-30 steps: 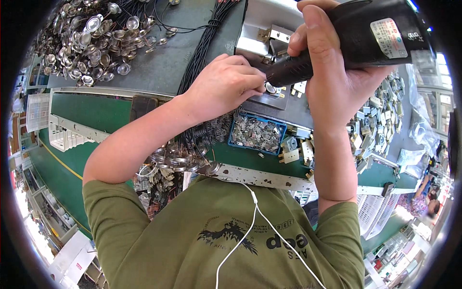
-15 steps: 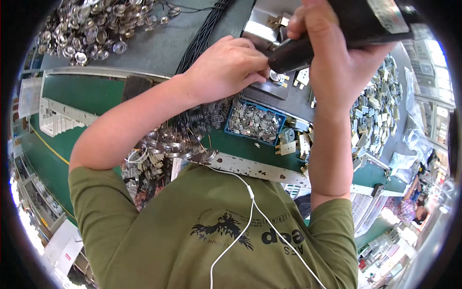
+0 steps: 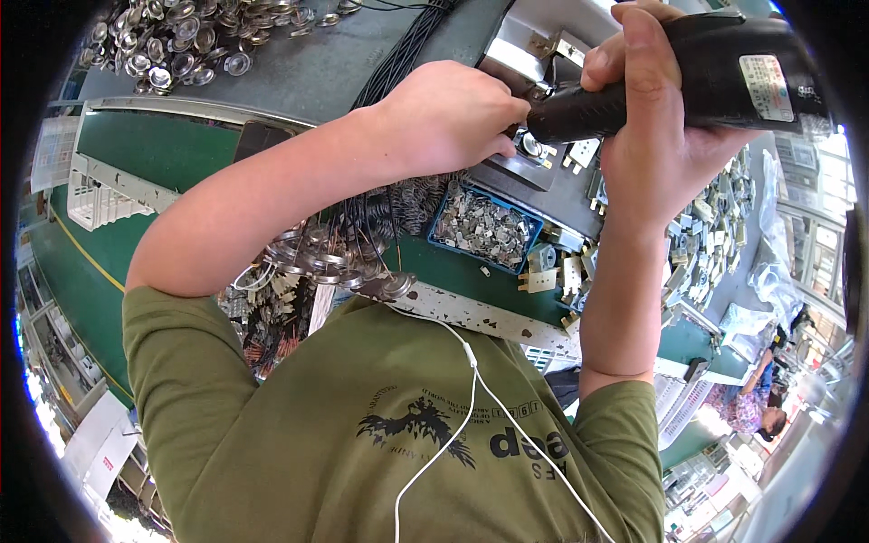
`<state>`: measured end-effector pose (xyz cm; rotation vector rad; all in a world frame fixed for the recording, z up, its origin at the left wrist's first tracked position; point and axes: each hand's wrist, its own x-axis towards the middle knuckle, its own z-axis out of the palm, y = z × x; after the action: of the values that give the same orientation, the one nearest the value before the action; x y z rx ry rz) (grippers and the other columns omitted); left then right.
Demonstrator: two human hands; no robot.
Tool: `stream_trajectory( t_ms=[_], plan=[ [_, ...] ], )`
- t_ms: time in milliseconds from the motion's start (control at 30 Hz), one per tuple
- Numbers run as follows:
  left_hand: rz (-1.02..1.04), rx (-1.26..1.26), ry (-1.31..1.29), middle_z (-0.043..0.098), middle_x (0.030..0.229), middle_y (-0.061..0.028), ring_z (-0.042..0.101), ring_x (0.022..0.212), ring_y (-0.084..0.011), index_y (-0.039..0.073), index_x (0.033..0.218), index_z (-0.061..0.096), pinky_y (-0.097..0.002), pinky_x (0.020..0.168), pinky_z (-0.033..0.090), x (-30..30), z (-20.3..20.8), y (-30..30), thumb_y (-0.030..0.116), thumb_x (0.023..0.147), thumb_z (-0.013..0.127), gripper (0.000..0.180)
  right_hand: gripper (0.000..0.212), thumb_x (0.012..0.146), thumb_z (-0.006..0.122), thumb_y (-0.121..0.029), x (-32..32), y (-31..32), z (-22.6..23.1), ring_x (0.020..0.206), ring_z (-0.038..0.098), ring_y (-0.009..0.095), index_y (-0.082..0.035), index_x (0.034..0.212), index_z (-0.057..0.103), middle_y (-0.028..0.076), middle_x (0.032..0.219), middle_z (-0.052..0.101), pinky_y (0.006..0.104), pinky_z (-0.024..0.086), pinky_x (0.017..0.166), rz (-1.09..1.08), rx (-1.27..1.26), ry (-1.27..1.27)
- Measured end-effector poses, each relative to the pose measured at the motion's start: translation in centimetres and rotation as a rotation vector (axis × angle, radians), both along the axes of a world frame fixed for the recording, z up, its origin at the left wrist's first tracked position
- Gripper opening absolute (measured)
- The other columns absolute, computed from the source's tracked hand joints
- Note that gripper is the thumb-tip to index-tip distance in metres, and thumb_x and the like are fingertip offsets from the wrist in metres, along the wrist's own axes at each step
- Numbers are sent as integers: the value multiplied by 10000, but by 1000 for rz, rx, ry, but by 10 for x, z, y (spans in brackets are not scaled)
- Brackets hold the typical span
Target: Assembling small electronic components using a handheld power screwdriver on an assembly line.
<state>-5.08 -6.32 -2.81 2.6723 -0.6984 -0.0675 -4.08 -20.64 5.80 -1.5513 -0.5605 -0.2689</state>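
My right hand (image 3: 654, 122) is wrapped round a black power screwdriver (image 3: 711, 72) with a pale label. The tool lies nearly level across the view, its narrow nose pointing left at a metal fixture (image 3: 525, 59). My left hand (image 3: 457, 113) is closed in a pinch right beside that nose; whatever sits between its fingertips is hidden. Just below the nose, a small round shiny metal part (image 3: 530, 143) rests on the fixture's block, next to brass-coloured prongs. The tip of the tool is hidden by my left fingers.
A blue tray (image 3: 437, 237) of small metal pieces stands nearer to me. Metal rings and cups (image 3: 186, 41) are heaped at the far left. Black cables (image 3: 398, 68) run behind my left forearm. Pale blocks with prongs (image 3: 706, 240) pile up on the right.
The rear of the screwdriver has swung down and toward me with my right hand, so it lies more level. My left hand keeps its pinch by the nose. The whole view has shifted slightly.
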Motion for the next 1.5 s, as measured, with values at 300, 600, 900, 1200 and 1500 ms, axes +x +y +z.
stream_trajectory(
  t_ms=[300,600,900,1200,1500],
  plan=[
    [-6,-26,40,726,867,-109,721,904,-325,68,996,736,-451,776,580,4,1,0,333,887,754,288,155,896,690,35,18,-12,-19,596,614,106,43,1040,634,78,835,669,230,489,537,6,-38,-60],
    [-124,-55,-249,664,903,-54,697,908,-270,106,928,717,-412,817,539,-2,-12,6,304,838,777,225,306,976,675,-26,18,-14,-15,625,639,145,70,1246,567,191,985,733,280,545,598,-82,198,-193],
    [-269,-203,-254,672,921,-15,676,950,-221,185,1081,713,-385,844,501,-9,-13,6,242,840,754,251,239,977,704,-83,43,-72,8,764,676,164,79,1087,567,235,1145,712,299,573,740,-215,34,-227],
    [-20,-458,-508,725,1054,-98,702,937,-289,147,1126,722,-415,810,545,15,46,34,170,846,761,284,867,1008,647,-79,37,-87,-9,1255,607,374,-68,1621,34,278,1441,522,458,522,1057,-414,-80,-381],
    [316,215,-84,726,1069,-133,720,935,-354,117,1148,698,-456,818,600,-1,20,107,208,940,668,229,699,1039,555,-25,1,-139,-39,1207,640,392,-74,1599,139,353,1408,518,476,550,996,-395,-279,-563]
  ],
)
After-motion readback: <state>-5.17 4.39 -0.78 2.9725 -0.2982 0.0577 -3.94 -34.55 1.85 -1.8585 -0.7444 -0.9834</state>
